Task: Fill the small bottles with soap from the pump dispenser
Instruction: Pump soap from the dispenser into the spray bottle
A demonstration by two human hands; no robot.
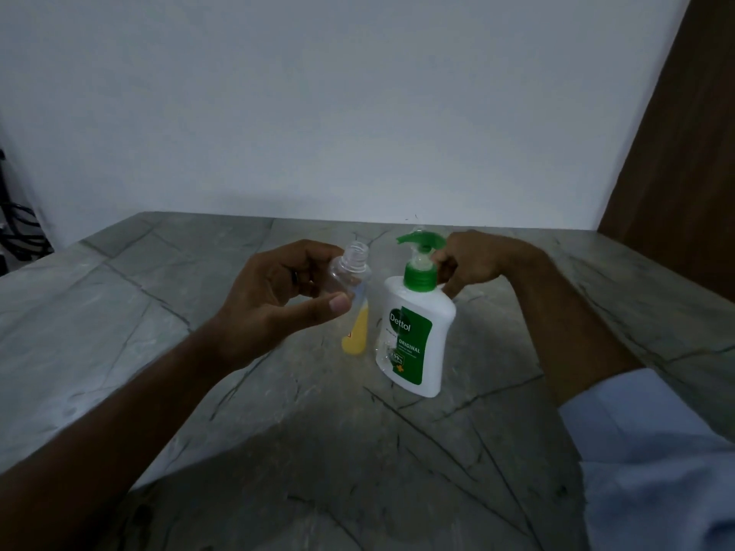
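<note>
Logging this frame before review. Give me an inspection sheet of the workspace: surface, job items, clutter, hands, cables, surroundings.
Surface: grey stone-pattern table, dimly lit.
Job's things: white soap dispenser with green pump, standing on the table; clear small bottle, uncapped and looking empty, held up beside the pump; yellow-filled bottle standing on the table behind it, cap hidden.
Clutter: nothing seen.
Hands: left hand grips the clear small bottle; right hand holds the dispenser near its neck, behind the pump.
Cables: dark cables at the far left edge, off the table.
Surroundings: plain white wall; brown wooden panel at right; light blue sleeve on the right arm.
</note>
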